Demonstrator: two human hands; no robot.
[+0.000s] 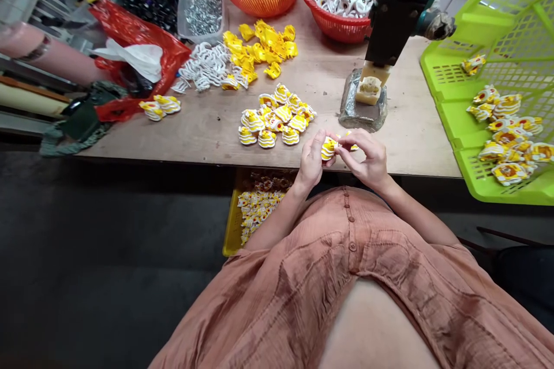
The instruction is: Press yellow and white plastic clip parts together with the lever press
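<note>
Near the table's front edge, my left hand (310,160) is closed around a small yellow-and-white striped plastic piece (329,149). The fingertips of my right hand (367,160) pinch at the right side of that same piece. Another yellow-and-white bit (352,141) shows by my right fingers, partly hidden. Left of my hands lies a cluster of similar striped pieces (283,113). Just beyond my hands stands a press (389,17) with a cream block (372,85) above its metal-wrapped base (361,112).
Loose yellow parts (270,43) and white wavy parts (205,66) lie farther back. Red baskets (255,0) of parts and a clear tub (201,14) of small metal pieces line the rear. A green basket (471,181) stands right; a yellow crate (231,225) sits below the table.
</note>
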